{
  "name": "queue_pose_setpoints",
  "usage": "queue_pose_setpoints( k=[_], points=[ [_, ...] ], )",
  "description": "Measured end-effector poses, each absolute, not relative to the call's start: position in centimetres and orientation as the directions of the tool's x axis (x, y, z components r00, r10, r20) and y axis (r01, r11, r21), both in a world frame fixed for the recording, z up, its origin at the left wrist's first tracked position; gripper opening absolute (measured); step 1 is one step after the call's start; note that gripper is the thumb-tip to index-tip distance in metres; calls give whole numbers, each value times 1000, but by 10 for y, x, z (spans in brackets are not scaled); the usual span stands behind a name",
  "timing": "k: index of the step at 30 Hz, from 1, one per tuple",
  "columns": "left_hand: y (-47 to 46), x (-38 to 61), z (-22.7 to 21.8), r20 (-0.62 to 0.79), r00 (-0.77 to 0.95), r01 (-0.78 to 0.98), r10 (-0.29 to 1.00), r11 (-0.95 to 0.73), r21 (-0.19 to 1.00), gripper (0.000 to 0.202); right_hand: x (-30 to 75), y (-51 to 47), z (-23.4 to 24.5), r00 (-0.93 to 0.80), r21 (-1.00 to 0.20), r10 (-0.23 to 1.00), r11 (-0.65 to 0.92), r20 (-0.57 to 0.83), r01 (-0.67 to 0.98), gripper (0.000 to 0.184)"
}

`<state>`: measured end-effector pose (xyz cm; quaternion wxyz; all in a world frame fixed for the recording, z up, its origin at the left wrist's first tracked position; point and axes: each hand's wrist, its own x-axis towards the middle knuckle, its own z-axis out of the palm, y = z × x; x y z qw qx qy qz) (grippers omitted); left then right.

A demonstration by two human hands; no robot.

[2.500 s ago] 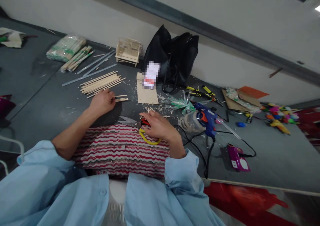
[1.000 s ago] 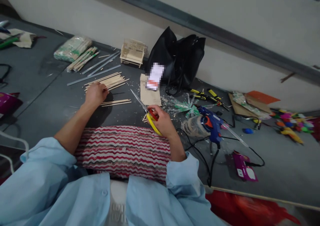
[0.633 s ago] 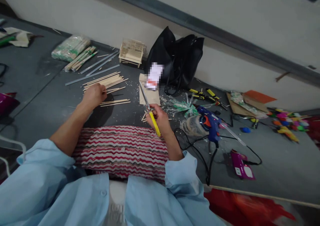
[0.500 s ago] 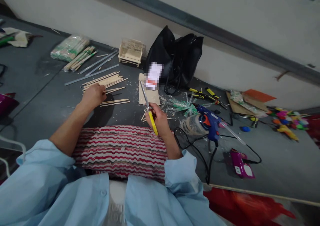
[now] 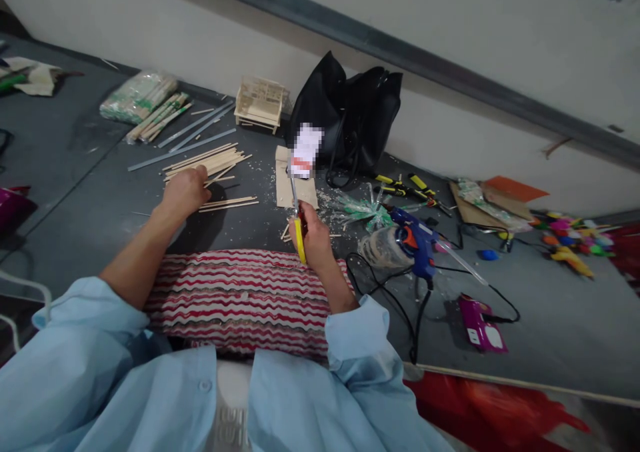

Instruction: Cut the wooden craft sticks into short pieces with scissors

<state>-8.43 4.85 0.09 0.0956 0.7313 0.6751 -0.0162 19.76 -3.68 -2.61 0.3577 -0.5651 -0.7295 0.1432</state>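
Wooden sticks (image 5: pixel 220 160) spread on desk (image 5: pixel 95 205), left of frame centre. Left hand (image 5: pixel 185 192) placed at their lower edge; whether any is pinched in its grip cannot be told. Scissors (image 5: pixel 300 239) held mid-frame by right hand (image 5: pixel 317 240), blades pointed upward.

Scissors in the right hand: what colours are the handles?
The scissors' handles are yellow and red: head view.
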Motion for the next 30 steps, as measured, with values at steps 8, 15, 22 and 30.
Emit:
queue_pose_setpoints(
  k=[8, 15, 22, 30],
  points=[
    [47, -82, 4, 103, 63, 956, 993, -89, 278, 15, 200, -34, -33, -107, -569, 919, 323, 380, 756, 43],
    [32, -49, 13, 185, 5, 467, 983, -166, 868, 18, 196, -34, -31, -63, -634, 915, 325, 399, 702, 42],
    [9, 2, 25, -228, 428, -508, 874, 442, 739, 9, 190, -37, -28, -45, -720, 922, 330, 384, 610, 43],
    [13, 4, 8, -248, 449, -686, 859, 509, 521, 19, 186, -43, -24, -160, -728, 928, 364, 337, 581, 63]
  ],
)
